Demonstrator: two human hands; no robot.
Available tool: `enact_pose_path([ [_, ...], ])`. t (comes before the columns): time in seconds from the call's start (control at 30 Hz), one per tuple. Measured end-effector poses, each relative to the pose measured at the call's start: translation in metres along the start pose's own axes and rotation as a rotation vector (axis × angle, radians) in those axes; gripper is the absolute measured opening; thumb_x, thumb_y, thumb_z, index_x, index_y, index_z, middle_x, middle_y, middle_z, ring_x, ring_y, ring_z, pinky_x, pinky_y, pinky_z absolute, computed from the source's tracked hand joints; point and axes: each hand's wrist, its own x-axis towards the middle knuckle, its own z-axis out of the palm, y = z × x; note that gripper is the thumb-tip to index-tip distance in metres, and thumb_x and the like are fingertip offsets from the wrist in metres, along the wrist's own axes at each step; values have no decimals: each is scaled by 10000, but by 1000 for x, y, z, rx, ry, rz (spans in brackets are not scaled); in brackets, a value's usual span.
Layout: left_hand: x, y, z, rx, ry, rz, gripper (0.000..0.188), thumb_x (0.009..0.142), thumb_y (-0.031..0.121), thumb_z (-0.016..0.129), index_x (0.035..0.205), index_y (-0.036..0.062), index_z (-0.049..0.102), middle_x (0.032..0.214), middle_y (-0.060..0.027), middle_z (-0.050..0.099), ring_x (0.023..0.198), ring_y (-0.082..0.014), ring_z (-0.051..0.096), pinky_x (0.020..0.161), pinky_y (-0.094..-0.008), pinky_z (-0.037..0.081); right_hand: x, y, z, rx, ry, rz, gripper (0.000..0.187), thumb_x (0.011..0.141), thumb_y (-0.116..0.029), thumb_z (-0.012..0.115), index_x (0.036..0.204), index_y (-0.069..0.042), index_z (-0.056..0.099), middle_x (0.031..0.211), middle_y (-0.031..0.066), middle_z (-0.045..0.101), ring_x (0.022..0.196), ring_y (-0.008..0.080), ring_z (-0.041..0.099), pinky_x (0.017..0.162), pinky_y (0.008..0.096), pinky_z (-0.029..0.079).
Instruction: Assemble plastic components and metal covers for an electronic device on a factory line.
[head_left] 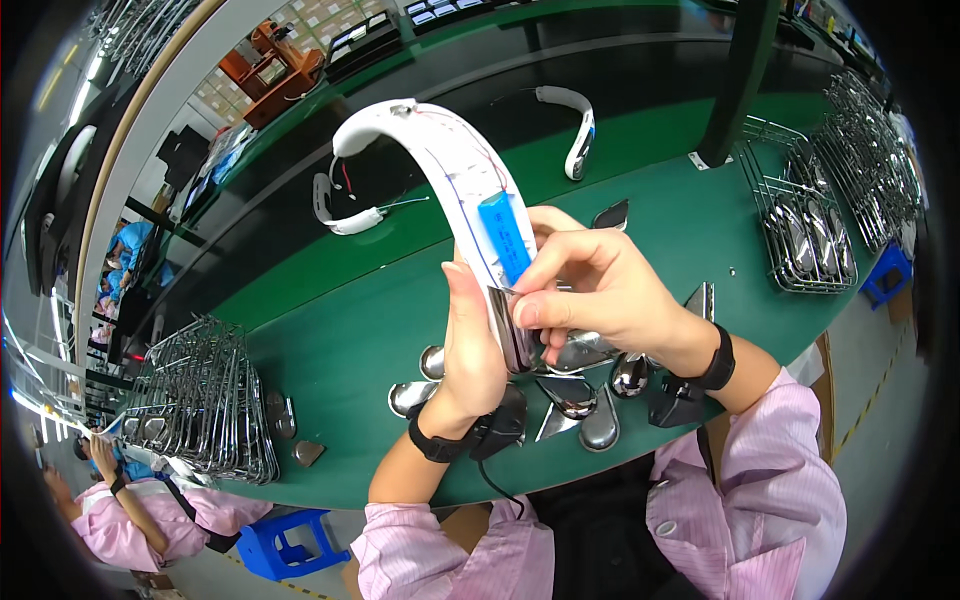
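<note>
My left hand (470,350) is wrapped round the lower end of a white curved neckband-shaped housing (430,150), holding it upright above the table. A blue battery (505,235) lies along its inner face, with thin red and blue wires running above it. Below the battery, a shiny chrome cover (514,335) sits over the housing's end. My right hand (590,285) is closed in a pinch, thumb and index fingertip at the edge by the battery's lower end. Whatever lies between those fingertips is too small to tell. Several loose chrome covers (600,425) lie beneath my hands.
On the green table (340,380), wire racks (200,400) stand at left and a wire basket (800,230) of chrome parts at right. Two white curved housings (578,130) lie beyond on the dark-and-green strip. A green post (738,90) rises at right. Another person (140,510) works at far left.
</note>
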Motion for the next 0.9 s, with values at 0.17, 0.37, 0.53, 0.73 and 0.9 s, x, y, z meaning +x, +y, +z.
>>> enact_pose_path([
  [0.17, -3, 5, 11, 134, 46, 42, 865, 990, 736, 116, 1132, -6, 537, 776, -80, 570, 579, -156, 585, 465, -268, 484, 1, -6, -1, 18, -43, 88, 145, 864, -93, 799, 917, 29, 744, 1243, 117, 548, 679, 115, 681, 567, 227, 599],
  [0.37, -2, 5, 11, 178, 21, 63, 828, 1014, 698, 122, 1116, -7, 544, 773, -76, 566, 584, -150, 580, 475, -270, 489, 0, -7, -1, -9, -27, 111, 153, 864, -98, 799, 902, 39, 742, 1231, 124, 557, 689, 135, 688, 570, 231, 602],
  [0.53, 1, 9, -7, 241, 23, -45, 770, 1022, 673, 202, 1137, -2, 554, 792, -78, 594, 606, -147, 581, 509, -263, 488, 4, -9, 0, -117, 46, 33, 170, 848, -109, 815, 886, 38, 738, 1283, 159, 525, 724, 175, 700, 573, 251, 610],
  [0.73, -13, 59, -50, 379, 70, -18, 423, 963, 288, 652, 1226, 2, 485, 973, -102, 607, 660, -129, 552, 524, -247, 456, 9, -4, -87, -1179, 160, -318, 264, 899, -92, 655, 1156, -34, 650, 1211, 132, 634, 1072, 296, 657, 934, 392, 517],
  [0.9, 4, 69, -165, 710, 336, -258, 309, 907, 110, 664, 1162, 28, 510, 966, -88, 641, 767, -143, 613, 581, -277, 502, -15, 21, -162, -1637, -104, -180, 405, 870, -11, 572, 1269, -59, 623, 1246, 142, 637, 1209, 330, 581, 1016, 443, 476],
])
